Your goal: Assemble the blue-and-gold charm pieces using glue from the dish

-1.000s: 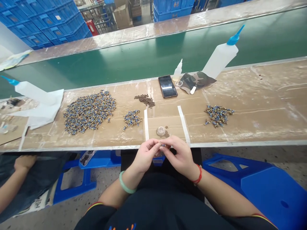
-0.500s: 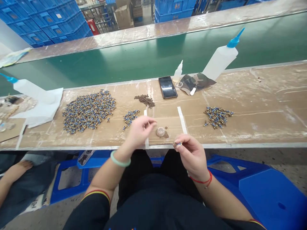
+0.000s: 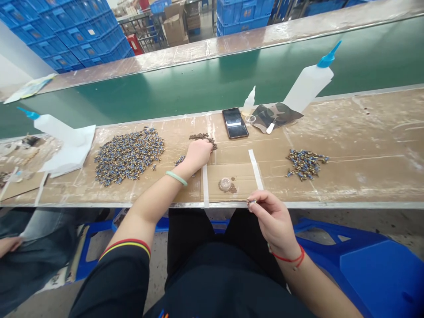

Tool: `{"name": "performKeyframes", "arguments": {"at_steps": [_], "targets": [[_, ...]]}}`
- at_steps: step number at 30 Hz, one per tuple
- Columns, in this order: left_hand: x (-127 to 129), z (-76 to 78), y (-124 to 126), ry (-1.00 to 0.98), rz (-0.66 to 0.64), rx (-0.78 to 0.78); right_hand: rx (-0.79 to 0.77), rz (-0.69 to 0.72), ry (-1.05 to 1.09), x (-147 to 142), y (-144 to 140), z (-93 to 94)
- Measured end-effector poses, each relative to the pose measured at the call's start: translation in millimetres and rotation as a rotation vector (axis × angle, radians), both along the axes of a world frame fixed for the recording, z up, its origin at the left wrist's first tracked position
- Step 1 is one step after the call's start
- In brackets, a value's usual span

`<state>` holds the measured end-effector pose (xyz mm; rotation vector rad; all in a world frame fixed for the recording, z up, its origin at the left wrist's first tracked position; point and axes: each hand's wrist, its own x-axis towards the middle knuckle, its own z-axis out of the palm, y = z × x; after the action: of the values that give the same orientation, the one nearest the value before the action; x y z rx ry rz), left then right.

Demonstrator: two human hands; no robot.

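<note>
My left hand [image 3: 198, 153] reaches over the near edge of a small pile of brown disc-like pieces [image 3: 212, 143]. Its fingers are drawn together and point down at the pile; what lies between the fingertips is hidden. My right hand [image 3: 273, 216] is near the table's front edge, thumb and fingers pinched on a small blue-and-gold part [image 3: 252, 202]. Between the hands a small round clear dish [image 3: 225, 184] sits on a cardboard piece, with brown wet-looking spots [image 3: 233, 188] beside it. A little heap of blue-and-gold parts [image 3: 179, 160] is partly covered by my left hand.
A large heap of blue-and-gold parts [image 3: 129, 157] lies left, a smaller heap [image 3: 306, 163] right. Behind are a phone [image 3: 235, 123], a small dropper bottle [image 3: 249, 102], a camouflage cloth [image 3: 280, 115] and a white bottle [image 3: 309, 86]. Another person's hand [image 3: 10, 245] shows at far left.
My left hand has moved forward from beside the dish to the brown pieces. My right hand still pinches the blue-and-gold part in about the same place. The view has shifted slightly.
</note>
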<state>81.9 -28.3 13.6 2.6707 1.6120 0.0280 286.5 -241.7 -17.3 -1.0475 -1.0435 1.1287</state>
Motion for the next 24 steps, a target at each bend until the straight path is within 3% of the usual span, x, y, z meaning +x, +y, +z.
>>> {"name": "performKeyframes", "arguments": {"at_steps": [9, 13, 15, 17, 21, 24], "targets": [[2, 8.5, -6, 0.024, -0.075, -0.015, -0.039, 0.015, -0.041, 4, -4, -10.5], [-10, 21.5, -25, -0.041, -0.051, 0.015, -0.041, -0.002, -0.134, 17, -13, -22.1], [-15, 29.2, -48, -0.242, -0.068, 0.028, 0.023, -0.044, -0.185, 21, -11, -23.4], [-14, 32.6, -82, -0.565, -0.157, -0.001, 0.135, -0.095, -0.19, 18, -3, -16.9], [12, 24.0, -156, -0.954, -0.343, -0.154, 0.351, -0.225, -0.055, -10, 19, 19.2], [35, 15.4, -192, -1.109, -0.389, -0.137, 0.461, -0.318, 0.053, -33, 28, 46.0]]}}
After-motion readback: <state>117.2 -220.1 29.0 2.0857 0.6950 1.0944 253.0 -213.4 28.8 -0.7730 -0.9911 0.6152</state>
